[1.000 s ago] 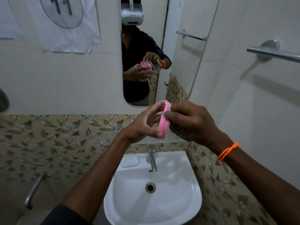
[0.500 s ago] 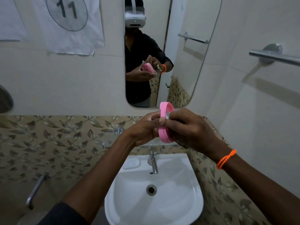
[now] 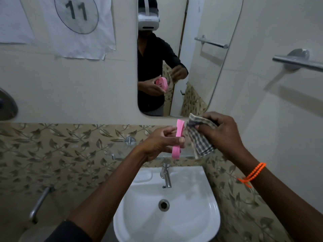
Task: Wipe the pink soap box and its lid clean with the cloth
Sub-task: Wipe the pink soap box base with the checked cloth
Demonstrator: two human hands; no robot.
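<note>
A pink soap box piece [image 3: 178, 139] is gripped edge-on in the left hand [image 3: 158, 143], thumb on the near side and fingers behind, above the white sink [image 3: 206, 222]. It is probably held upright this way so that its face is turned toward the cloth. Whether this piece is the box or its lid cannot be told from the direct view; in the mirror [image 3: 206, 70] its reflection shows a slotted face. The other half of the set is not seen.

The checked cloth [image 3: 199, 137] is bunched in the curled fingers of the right hand [image 3: 222, 135], just beside the pink piece and seemingly apart from it, as if being regathered for another wipe. Nothing is seen inside the pink piece, and the sink basin appears dry, with only its drain [image 3: 164, 204] showing.
</note>
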